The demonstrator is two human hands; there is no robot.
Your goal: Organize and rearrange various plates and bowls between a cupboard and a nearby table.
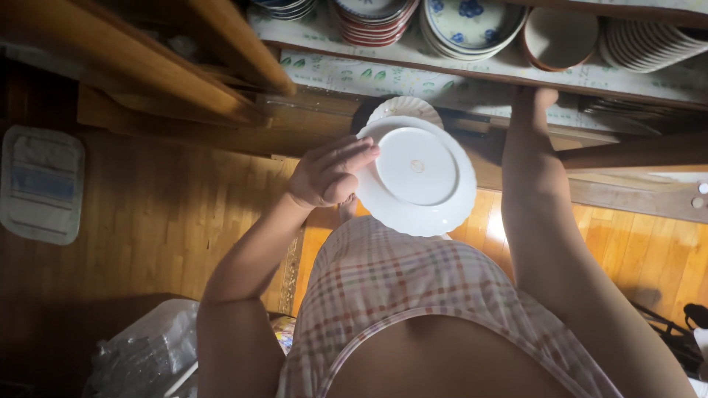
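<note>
Plate in hand at the cupboard

Left hand (328,177) pinched the white plate (417,177) by its rim; stiff, breakable china. Right hand (536,99) reached the shelf (472,70), grip unclear.

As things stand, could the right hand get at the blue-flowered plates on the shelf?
Probably yes: the right hand already rests at the shelf edge just below the blue-flowered plates, with nothing visible between them.

White scalloped plate (417,177), blue-flowered plates (472,22), red-rimmed plates (372,26), plaid pastel dress (398,295), amber wooden floor (147,214)
</note>
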